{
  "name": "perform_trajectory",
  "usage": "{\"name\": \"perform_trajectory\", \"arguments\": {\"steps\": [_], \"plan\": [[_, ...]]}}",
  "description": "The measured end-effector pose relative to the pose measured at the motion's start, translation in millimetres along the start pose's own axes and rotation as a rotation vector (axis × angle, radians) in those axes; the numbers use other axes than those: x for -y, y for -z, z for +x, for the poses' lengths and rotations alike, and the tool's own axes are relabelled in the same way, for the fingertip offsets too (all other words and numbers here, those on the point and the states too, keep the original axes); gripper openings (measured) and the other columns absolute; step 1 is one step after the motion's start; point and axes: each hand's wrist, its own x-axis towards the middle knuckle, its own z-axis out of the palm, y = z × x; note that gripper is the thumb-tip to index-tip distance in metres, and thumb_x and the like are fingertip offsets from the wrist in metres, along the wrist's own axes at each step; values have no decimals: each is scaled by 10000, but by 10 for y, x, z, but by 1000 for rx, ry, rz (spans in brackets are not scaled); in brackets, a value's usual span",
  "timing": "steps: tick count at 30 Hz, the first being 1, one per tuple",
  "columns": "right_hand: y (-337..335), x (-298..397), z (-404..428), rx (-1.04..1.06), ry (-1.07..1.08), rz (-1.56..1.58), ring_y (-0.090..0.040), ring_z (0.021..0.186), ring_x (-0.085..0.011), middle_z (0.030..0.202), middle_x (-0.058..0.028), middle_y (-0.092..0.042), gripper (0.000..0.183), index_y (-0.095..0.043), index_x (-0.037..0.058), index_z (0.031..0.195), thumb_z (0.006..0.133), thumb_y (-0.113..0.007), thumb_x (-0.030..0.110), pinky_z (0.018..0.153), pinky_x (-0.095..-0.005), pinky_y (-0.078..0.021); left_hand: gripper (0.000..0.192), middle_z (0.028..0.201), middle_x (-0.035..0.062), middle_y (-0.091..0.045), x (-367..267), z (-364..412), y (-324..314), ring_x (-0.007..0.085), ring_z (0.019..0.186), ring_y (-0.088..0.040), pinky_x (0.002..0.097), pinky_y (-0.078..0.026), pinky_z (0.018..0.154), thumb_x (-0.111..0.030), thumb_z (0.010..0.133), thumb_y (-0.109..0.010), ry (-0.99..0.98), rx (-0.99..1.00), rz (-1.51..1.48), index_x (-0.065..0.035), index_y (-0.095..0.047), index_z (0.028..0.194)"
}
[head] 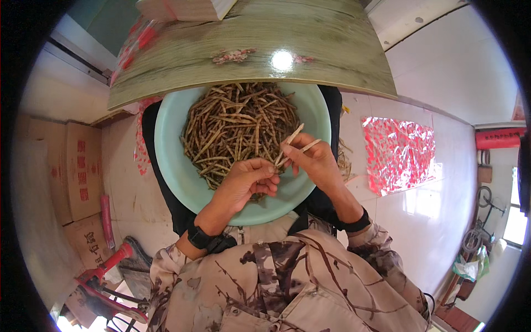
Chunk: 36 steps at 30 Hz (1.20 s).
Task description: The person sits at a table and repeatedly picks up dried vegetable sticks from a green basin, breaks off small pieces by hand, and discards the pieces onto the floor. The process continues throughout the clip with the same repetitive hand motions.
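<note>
A wide pale-green plastic basin (pixel 170 182) rests on my lap, partly under the table edge, with a heap of dried brown bean pods (pixel 240 128) in it. Over the basin's right half, my right hand (pixel 309 155) pinches two pale dry pods (pixel 295 135) that stick out between its fingers. My left hand (pixel 253 178) meets their lower ends, its thumb and forefinger closed on the tips. Fingers hide part of the pods.
A wood-patterned table (pixel 249 37) juts over the basin's far edge. On the floor at right lies a red-and-clear plastic sheet (pixel 400 155), with loose pod scraps (pixel 344 162) beside the basin. Cardboard boxes (pixel 83 166) stand at left, above a red-framed wheeled object (pixel 103 265).
</note>
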Motion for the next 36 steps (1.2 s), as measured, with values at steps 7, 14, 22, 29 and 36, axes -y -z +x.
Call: {"name": "perform_trajectory", "arguments": {"steps": [7,14,22,29,36], "plan": [[3,38,-65,-11,28,43,-546,613,-79,717,-34,-566,157,-544,-5,847,829,-559,150,486,-206,-426,92,719,64,-578,2,19,-57,147,608,-568,265,-493,594,-98,814,-539,-81,-93,86,-10,-544,842],[74,-32,-117,3,34,220,-536,578,-110,763,-73,-573,135,-543,-23,857,818,-560,105,478,-210,-420,111,701,51,-555,5,4,-120,133,623,-541,250,-467,601,-115,826,-531,-235,-80,189,-5,-539,842],[-12,-195,-53,-77,49,165,-530,567,-113,770,-60,-551,112,-549,-34,847,817,-543,74,483,-217,-440,131,680,34,-510,-10,2,-174,123,602,-497,261,-455,600,-145,844,-519,-190,53,109,-15,-513,859],[556,23,-170,-473,220,-47,-557,622,-94,749,-53,-591,157,-538,6,938,809,-557,92,481,-214,-454,150,686,26,-472,-18,4,-110,132,611,-463,272,-423,584,-174,866,-501,-126,90,-74,-25,-501,846],[1040,-155,-536,-540,240,-1213,-509,933,-308,996,-160,-547,292,-522,5,1024,747,-583,77,825,-392,-409,132,721,23,-497,-14,21,-71,111,618,-469,260,-444,592,-160,863,-500,-90,153,-170,-28,-502,866]]}}
